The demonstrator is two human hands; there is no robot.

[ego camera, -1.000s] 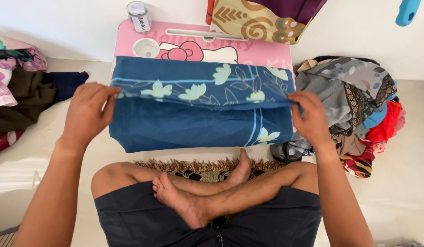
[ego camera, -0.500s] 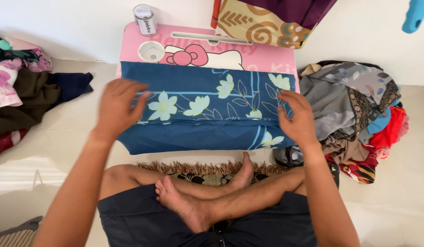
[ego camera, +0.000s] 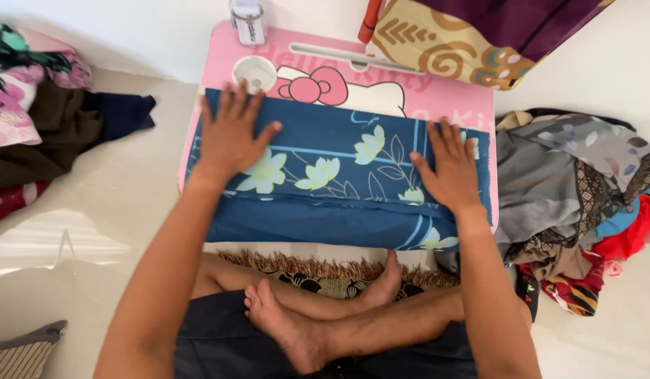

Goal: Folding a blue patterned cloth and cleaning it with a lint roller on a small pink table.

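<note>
Grip-wise both hands are flat and open, fingers spread, nothing pinched or clamped. Left hand (ego camera: pixel 231 133) is pressed palm-down on the left end of the folded blue floral cloth (ego camera: pixel 339 175), fingertips reaching up to its top edge. Right hand (ego camera: pixel 446 167) is doing the same thing near the right end, palm on the fabric, thumb pointing inward. So the cloth sits right under both palms, stretched between them, with the pale flower print showing in the gap between the hands.

That cloth lies across a small pink table (ego camera: pixel 451 95) with a cartoon cat picture on it, covering most of the top, and its near edge hangs a bit over the front toward the person's crossed legs (ego camera: pixel 325 316). At the back of the table there's a round cup recess (ego camera: pixel 255 72), bare, just above the left fingertips, and a small white canister (ego camera: pixel 248 20) standing behind it.

Off to the right on the floor is a messy pile of clothes (ego camera: pixel 578 203) in grey, red and patterned bits, just beside the table. Another heap of clothes (ego camera: pixel 37 126) sits well off to the left. A fringed rug (ego camera: pixel 318 270) peeks out under the legs.
</note>
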